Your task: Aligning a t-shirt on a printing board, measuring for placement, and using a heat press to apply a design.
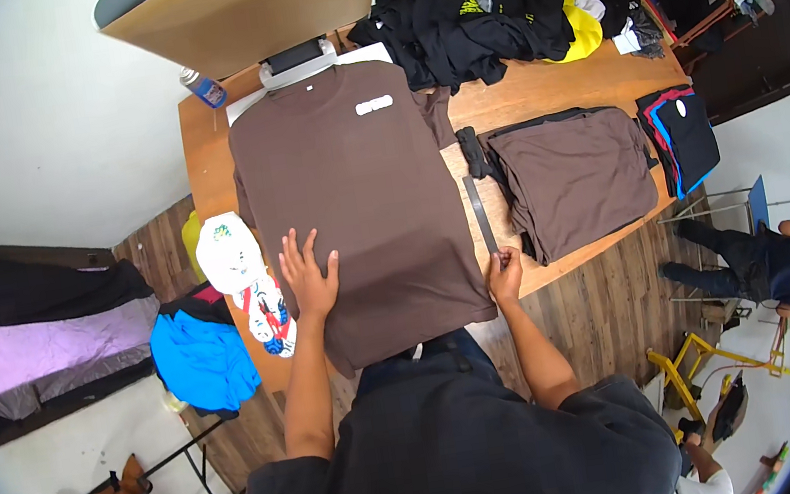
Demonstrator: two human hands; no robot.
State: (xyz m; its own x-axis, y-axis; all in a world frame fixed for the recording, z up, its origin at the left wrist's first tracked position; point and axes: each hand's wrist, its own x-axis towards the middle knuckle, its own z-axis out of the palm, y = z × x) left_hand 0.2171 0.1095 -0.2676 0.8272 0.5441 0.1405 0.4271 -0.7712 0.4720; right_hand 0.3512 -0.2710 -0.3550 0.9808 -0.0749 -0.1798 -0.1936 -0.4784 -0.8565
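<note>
A brown T-shirt (363, 201) is spread flat in front of me, collar at the far end, with a small white print (374, 105) on its chest. My left hand (309, 274) lies on the lower left of the shirt, fingers spread, holding nothing. To the right of the shirt's hem, my right hand (505, 274) pinches the near end of a narrow dark ruler (479, 210). The ruler points away from me, between the shirt and a folded brown pile.
The wooden table (585, 87) also carries folded brown shirts (577, 176), a dark folded stack (686, 140), heaped black clothes (454, 21), a spray can (204, 89) and a white bundle (229, 253). A tan panel (251, 9) rises behind. Other people are at right.
</note>
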